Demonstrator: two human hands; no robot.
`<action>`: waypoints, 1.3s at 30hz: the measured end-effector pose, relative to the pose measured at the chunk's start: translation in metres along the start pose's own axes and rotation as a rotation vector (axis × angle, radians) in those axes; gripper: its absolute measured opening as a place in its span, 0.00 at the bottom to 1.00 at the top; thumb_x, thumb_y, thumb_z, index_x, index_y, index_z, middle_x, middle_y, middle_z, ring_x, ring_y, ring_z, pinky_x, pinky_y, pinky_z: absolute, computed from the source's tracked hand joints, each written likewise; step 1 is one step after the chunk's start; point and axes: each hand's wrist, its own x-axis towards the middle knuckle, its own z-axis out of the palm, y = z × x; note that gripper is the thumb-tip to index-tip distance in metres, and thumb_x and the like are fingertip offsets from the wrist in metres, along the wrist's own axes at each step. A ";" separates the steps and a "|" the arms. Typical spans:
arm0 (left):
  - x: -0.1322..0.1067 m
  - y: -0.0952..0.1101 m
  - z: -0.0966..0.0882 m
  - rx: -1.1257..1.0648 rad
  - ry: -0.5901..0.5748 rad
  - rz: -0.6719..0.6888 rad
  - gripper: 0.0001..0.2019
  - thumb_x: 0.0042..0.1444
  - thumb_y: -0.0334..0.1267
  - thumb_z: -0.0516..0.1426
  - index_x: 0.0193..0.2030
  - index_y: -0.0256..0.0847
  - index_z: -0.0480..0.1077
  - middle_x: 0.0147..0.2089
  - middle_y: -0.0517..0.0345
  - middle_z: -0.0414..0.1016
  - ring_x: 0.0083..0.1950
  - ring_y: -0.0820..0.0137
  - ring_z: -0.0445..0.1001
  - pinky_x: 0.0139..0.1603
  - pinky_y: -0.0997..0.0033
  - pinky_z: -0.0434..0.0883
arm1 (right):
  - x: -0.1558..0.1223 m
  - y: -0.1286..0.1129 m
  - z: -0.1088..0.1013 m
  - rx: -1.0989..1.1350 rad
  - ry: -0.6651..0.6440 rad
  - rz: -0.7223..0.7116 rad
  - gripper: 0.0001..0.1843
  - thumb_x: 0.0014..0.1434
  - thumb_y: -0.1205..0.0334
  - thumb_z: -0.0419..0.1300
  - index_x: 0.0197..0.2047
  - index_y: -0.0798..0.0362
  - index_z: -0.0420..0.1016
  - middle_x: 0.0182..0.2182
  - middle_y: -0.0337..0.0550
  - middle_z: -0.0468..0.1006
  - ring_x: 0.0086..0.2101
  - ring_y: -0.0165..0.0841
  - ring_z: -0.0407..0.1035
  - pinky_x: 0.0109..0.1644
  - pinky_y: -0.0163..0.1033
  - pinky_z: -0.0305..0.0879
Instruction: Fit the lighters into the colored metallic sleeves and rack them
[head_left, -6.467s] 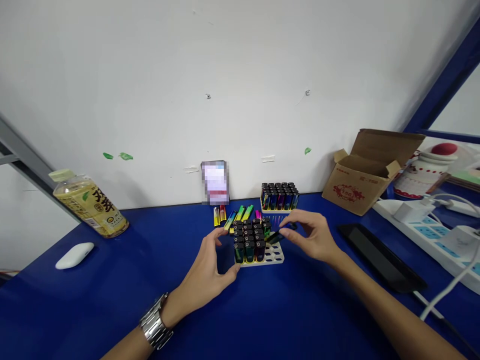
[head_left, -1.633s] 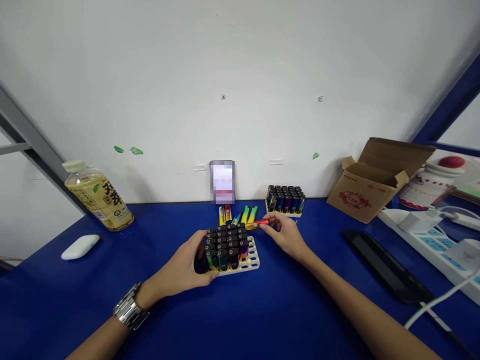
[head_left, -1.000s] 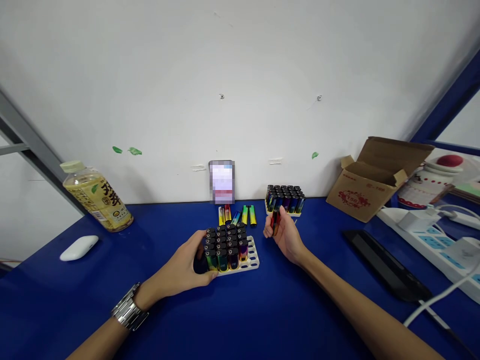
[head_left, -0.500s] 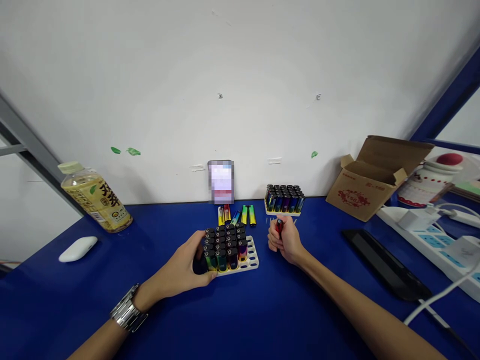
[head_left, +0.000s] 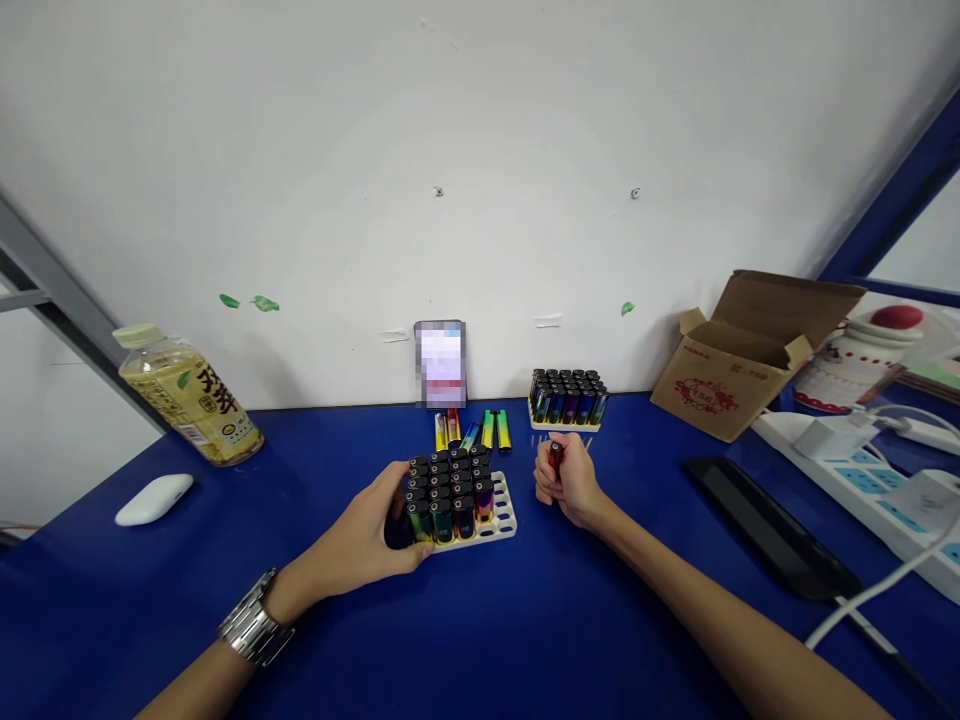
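A white slotted tray on the blue table holds several upright lighters with black tops; its right-hand slots show bare. My left hand is curled round the tray's left side, gripping it. My right hand is closed in a fist round a red lighter, held upright just right of the tray. Several loose coloured lighters lie behind the tray. A second tray full of lighters stands by the wall.
A tea bottle and a white mouse are at the left. An open cardboard box, a black tablet and a white power strip with cables lie at the right. A small card leans on the wall.
My right hand took a red lighter from the loose pile, turned it upright and drew it back beside the tray. My left hand stayed on the tray.
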 end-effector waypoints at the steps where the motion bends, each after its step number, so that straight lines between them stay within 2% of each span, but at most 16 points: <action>1: 0.000 0.000 0.000 0.000 0.007 -0.007 0.27 0.46 0.43 0.60 0.53 0.43 0.59 0.43 0.57 0.71 0.44 0.62 0.71 0.42 0.64 0.69 | 0.000 0.000 0.000 -0.001 -0.001 -0.001 0.26 0.53 0.52 0.44 0.07 0.49 0.55 0.05 0.31 0.47 0.09 0.23 0.40 0.12 0.31 0.47; 7: 0.000 0.003 -0.003 0.026 -0.036 -0.001 0.27 0.48 0.43 0.60 0.54 0.43 0.57 0.44 0.56 0.71 0.46 0.61 0.71 0.43 0.64 0.69 | 0.001 0.001 0.000 -0.010 0.002 -0.014 0.26 0.53 0.50 0.44 0.07 0.49 0.55 0.05 0.31 0.46 0.08 0.23 0.40 0.12 0.31 0.47; 13: 0.000 0.004 -0.003 0.019 -0.028 -0.006 0.27 0.48 0.42 0.60 0.54 0.43 0.57 0.44 0.56 0.70 0.47 0.59 0.71 0.43 0.63 0.69 | 0.000 0.001 0.000 0.000 0.005 -0.021 0.26 0.52 0.50 0.45 0.07 0.50 0.56 0.05 0.31 0.47 0.09 0.23 0.40 0.12 0.31 0.48; 18: -0.001 0.005 -0.004 0.000 -0.044 0.004 0.27 0.49 0.43 0.60 0.55 0.43 0.57 0.45 0.56 0.70 0.47 0.59 0.71 0.45 0.61 0.69 | 0.000 0.004 -0.001 -0.023 0.000 -0.047 0.29 0.57 0.47 0.46 0.09 0.50 0.57 0.06 0.31 0.48 0.09 0.23 0.41 0.13 0.32 0.50; 20: -0.001 0.005 -0.004 -0.004 -0.041 0.005 0.27 0.49 0.43 0.60 0.55 0.43 0.57 0.44 0.56 0.70 0.47 0.59 0.71 0.46 0.60 0.70 | 0.000 0.006 -0.001 -0.055 -0.015 -0.113 0.28 0.59 0.42 0.47 0.15 0.51 0.62 0.07 0.31 0.53 0.10 0.23 0.45 0.16 0.33 0.57; 22: -0.001 0.005 -0.005 -0.014 -0.043 0.004 0.28 0.49 0.43 0.60 0.55 0.43 0.57 0.44 0.56 0.70 0.49 0.58 0.71 0.46 0.60 0.70 | -0.002 0.007 0.000 -0.118 -0.027 -0.221 0.26 0.60 0.38 0.48 0.26 0.52 0.66 0.12 0.31 0.62 0.13 0.26 0.54 0.23 0.36 0.64; 25: -0.001 0.006 -0.005 -0.032 -0.056 0.000 0.28 0.49 0.44 0.60 0.56 0.43 0.56 0.46 0.55 0.70 0.49 0.58 0.71 0.47 0.60 0.70 | -0.007 0.000 0.001 -0.351 -0.040 -0.431 0.20 0.61 0.41 0.51 0.36 0.50 0.67 0.22 0.37 0.72 0.23 0.31 0.66 0.33 0.38 0.66; 27: -0.001 0.005 -0.005 -0.025 -0.056 -0.004 0.28 0.49 0.44 0.60 0.56 0.43 0.56 0.47 0.55 0.70 0.49 0.59 0.70 0.47 0.60 0.69 | -0.012 -0.009 -0.001 -0.575 -0.029 -0.596 0.17 0.61 0.45 0.55 0.33 0.51 0.69 0.26 0.41 0.73 0.30 0.34 0.67 0.36 0.39 0.64; 29: -0.001 0.005 -0.004 -0.007 -0.037 -0.005 0.28 0.49 0.45 0.60 0.56 0.43 0.57 0.46 0.54 0.70 0.48 0.58 0.70 0.46 0.60 0.69 | -0.019 -0.017 -0.002 -0.751 -0.064 -0.713 0.19 0.60 0.49 0.57 0.24 0.52 0.69 0.23 0.41 0.68 0.28 0.33 0.63 0.33 0.37 0.60; 32: -0.001 0.002 -0.003 -0.006 -0.019 0.007 0.29 0.48 0.46 0.60 0.56 0.43 0.57 0.45 0.54 0.70 0.48 0.58 0.70 0.46 0.59 0.69 | -0.028 -0.021 -0.001 -0.809 -0.241 -0.677 0.26 0.61 0.50 0.54 0.15 0.52 0.63 0.14 0.35 0.58 0.18 0.27 0.53 0.24 0.34 0.50; 33: -0.001 0.001 -0.002 -0.011 -0.015 0.010 0.30 0.48 0.46 0.60 0.56 0.43 0.57 0.46 0.54 0.70 0.48 0.58 0.70 0.46 0.59 0.69 | -0.030 -0.020 0.001 -0.790 -0.287 -0.647 0.26 0.62 0.50 0.54 0.15 0.53 0.64 0.13 0.34 0.58 0.17 0.26 0.52 0.22 0.34 0.49; 35: 0.000 -0.002 0.001 -0.019 0.003 0.017 0.30 0.47 0.46 0.60 0.56 0.43 0.57 0.47 0.54 0.70 0.49 0.58 0.70 0.47 0.59 0.69 | -0.032 -0.013 0.006 -0.745 -0.319 -0.629 0.24 0.61 0.50 0.55 0.18 0.53 0.70 0.14 0.36 0.64 0.17 0.27 0.57 0.21 0.33 0.51; 39: 0.001 -0.006 0.004 -0.024 0.044 0.015 0.30 0.45 0.45 0.61 0.55 0.44 0.58 0.49 0.53 0.69 0.50 0.56 0.69 0.46 0.58 0.70 | -0.031 0.002 0.015 -0.835 -0.303 -0.798 0.16 0.62 0.57 0.57 0.27 0.50 0.80 0.20 0.40 0.75 0.21 0.30 0.64 0.24 0.34 0.57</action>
